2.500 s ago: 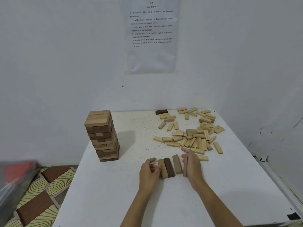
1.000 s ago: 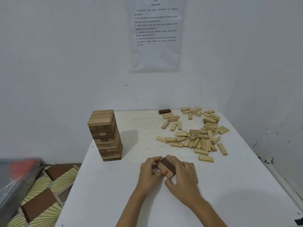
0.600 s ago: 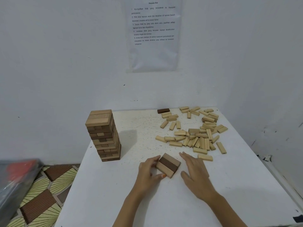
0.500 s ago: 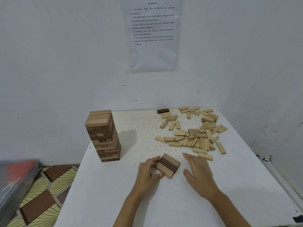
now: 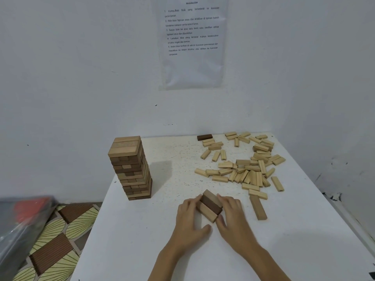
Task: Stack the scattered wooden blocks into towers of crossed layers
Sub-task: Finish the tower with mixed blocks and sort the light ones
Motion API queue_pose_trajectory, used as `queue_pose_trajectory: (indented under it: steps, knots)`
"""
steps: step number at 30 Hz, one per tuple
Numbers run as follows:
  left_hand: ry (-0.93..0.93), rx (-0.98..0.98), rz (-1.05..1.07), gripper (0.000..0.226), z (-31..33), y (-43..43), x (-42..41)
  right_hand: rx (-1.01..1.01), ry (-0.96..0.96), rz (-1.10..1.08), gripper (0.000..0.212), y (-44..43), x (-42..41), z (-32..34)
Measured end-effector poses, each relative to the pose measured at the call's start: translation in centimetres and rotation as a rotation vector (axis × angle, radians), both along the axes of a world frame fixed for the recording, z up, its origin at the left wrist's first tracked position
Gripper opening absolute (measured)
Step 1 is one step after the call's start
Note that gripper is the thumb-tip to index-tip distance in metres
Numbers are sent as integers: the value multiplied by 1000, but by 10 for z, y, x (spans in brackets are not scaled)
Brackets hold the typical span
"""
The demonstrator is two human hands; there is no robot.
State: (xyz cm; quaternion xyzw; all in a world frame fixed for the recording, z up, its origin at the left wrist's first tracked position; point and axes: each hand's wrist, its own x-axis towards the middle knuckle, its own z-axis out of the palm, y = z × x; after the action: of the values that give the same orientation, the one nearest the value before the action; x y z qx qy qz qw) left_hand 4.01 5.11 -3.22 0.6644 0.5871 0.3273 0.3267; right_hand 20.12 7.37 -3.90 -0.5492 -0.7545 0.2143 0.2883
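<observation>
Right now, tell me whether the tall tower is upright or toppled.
Upright: the tower stands on the table, layers stacked to a flat top.

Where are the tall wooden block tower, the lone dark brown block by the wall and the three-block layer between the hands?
Tall wooden block tower (image 5: pixel 129 171), head view: front face.
Lone dark brown wooden block (image 5: pixel 204 137), head view: top face.
Three-block wooden layer (image 5: pixel 211 204), head view: dark middle block.

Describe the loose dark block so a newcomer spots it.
On the white table, look past the three-block layer gripped by the left hand and right hand to the far edge. The dark brown block lies flat at the left end of the scattered pale blocks. Every neighbour is pale.
</observation>
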Motion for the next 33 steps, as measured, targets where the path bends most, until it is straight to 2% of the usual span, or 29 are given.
queue_pose_trajectory:
  steps: [4, 9, 15, 17, 19, 23, 27, 33]
  knots:
    - [-3, 69, 28, 78, -3, -2, 2, 5, 30, -10, 54, -2, 0, -2]
    - [1, 45, -75, 90, 3, 3, -3, 12, 79, -42, 47, -8, -1, -3]
    - [-19, 12, -146, 78, 9, 16, -13, -40, 162, -64, 48, -6, 4, -11]
    - [-31, 9, -161, 78, 10, 19, -15, -95, 233, -76, 51, -3, 5, -7]
    - [-26, -1, -154, 83, 8, 22, -16, -164, 288, -57, 64, 3, 9, -1]
    - [-23, -14, -130, 88, 8, 29, -20, -295, 192, 146, 86, 19, 21, 14]
    - [-66, -60, -152, 85, 10, 35, -22, -308, 114, 259, 90, 40, 27, 21]
    - [-252, -184, -157, 90, 4, 42, -28, -332, 212, 269, 87, 49, 31, 17]
